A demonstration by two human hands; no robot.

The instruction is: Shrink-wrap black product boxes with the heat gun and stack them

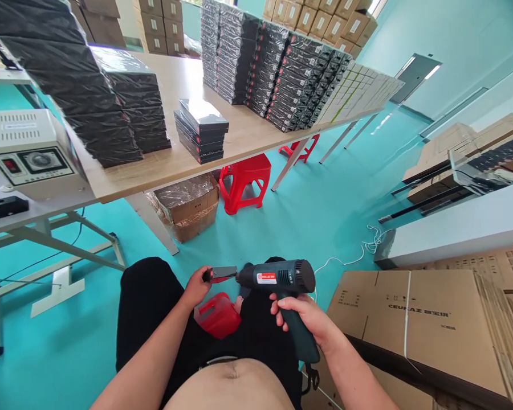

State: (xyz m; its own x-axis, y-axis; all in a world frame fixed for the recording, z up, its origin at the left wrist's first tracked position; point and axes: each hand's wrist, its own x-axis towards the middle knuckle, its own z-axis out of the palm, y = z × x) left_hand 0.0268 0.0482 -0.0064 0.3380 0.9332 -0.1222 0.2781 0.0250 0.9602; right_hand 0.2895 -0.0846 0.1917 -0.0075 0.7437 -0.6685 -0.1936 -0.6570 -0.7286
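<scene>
My right hand (301, 313) is wrapped round the grip of a dark green heat gun (288, 276) with a red and white label. Its nozzle points left. In my left hand (197, 287) is a small flat box (223, 273), dark with a red mark on its side and a pale top, held by its left end. The box's right end lies close to the nozzle; I cannot tell whether they touch. Both hands are above my lap, and a red plastic stool (218, 319) shows below the box.
Shrink-wrapped black boxes (130, 105) and a short pile of similar boxes (200, 134) stand on the wooden table (171, 74). A control unit (29, 151) sits at left. Flattened cartons (393, 319) lie at right. A white cord (346, 262) crosses the floor near a red stool (248, 176).
</scene>
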